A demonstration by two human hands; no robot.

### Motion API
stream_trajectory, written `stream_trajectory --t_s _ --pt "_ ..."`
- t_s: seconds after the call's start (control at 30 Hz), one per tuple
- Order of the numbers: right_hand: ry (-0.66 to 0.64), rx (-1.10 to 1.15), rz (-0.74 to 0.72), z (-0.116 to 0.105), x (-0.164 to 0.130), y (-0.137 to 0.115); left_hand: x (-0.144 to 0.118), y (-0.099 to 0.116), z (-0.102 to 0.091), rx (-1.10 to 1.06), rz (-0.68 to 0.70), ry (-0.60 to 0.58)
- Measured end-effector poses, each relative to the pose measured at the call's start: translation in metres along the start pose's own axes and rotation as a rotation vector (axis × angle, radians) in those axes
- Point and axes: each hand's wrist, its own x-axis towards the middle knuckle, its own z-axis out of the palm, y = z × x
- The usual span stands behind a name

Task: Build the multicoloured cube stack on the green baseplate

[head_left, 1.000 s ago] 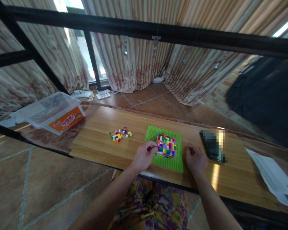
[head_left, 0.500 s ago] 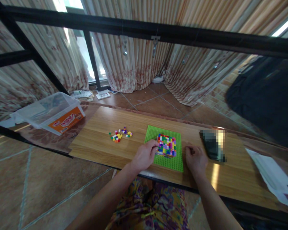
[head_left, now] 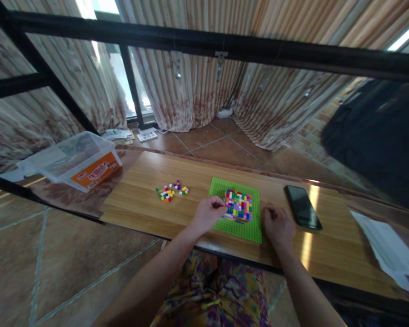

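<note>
A block of many-coloured toy bricks (head_left: 238,204) stands on a green studded baseplate (head_left: 221,185). My left hand (head_left: 209,213) is at the left side of this block, thumb and forefinger pinched together by its edge; whatever may be between the fingertips is too small to make out. On the wooden board, just right of the baseplate, rests my right hand (head_left: 279,225) with its fingers curled in. What the curled fingers hold, if anything, is hidden. Small loose bricks (head_left: 166,195) in several colours lie in a scattered pile to the left.
A black phone (head_left: 302,206) lies on the wooden board (head_left: 132,200) beyond my right hand. White paper or plastic (head_left: 390,247) sits at the right end. To the far left stands a clear plastic tub (head_left: 78,159) with an orange label. A black metal bar (head_left: 197,42) crosses above.
The thumb and forefinger of my left hand have shifted slightly along the block's left edge. My right hand stays in place. The view has moved a little.
</note>
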Motion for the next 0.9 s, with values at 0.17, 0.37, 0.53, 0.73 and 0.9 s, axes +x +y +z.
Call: stream_trajectory --t_s 0.17,0.37,0.53,0.73,0.9 --pt "-0.001 -0.001 0.009 0.0 0.0 -0.001 0.004 0.001 0.006 0.047 -0.065 0.077" --pt "-0.009 -0.007 -0.007 0.003 0.0 0.003 0.005 -0.001 0.015 0.061 -0.079 0.148" --pt "-0.016 -0.001 0.015 0.004 0.0 0.005 -0.01 -0.008 -0.002 0.046 0.041 0.141" --pt "-0.026 -0.005 0.009 0.003 0.0 0.005 -0.028 -0.02 -0.068 0.455 0.13 0.405" --pt "-0.016 -0.012 -0.001 0.004 0.0 0.008 -0.021 -0.019 -0.099 0.814 0.157 0.511"
